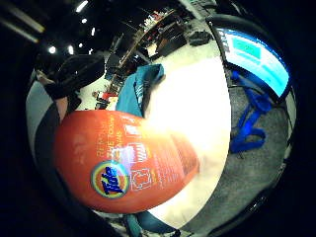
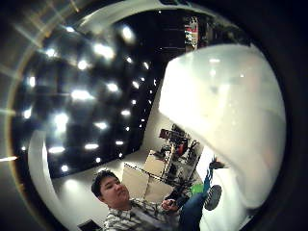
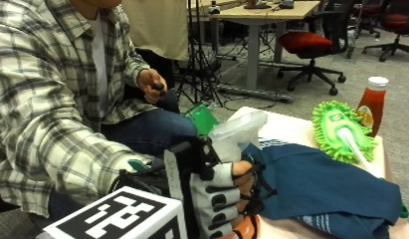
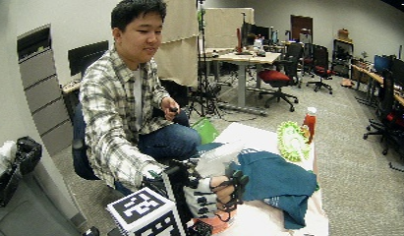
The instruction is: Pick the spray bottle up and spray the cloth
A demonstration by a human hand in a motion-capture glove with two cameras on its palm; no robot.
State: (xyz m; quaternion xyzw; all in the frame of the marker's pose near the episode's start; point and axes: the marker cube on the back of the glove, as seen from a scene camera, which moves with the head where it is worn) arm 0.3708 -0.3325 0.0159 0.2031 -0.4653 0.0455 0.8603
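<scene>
One bottle is in your grasp: the gloved right hand (image 3: 220, 199) at the lower middle of the outside view has its fingers curled round the neck of the spray bottle (image 3: 238, 133), just under its clear head. The orange body shows only as a sliver at the bottom edge there, but it fills the lower left of the little-finger palm view. The pick-up looks done and the spraying not yet begun. The blue cloth (image 3: 323, 186) lies on the table (image 3: 293, 128) at the right of the frame, just beside your hand. Next, judge whether the nozzle faces the cloth, then squeeze the trigger.
</scene>
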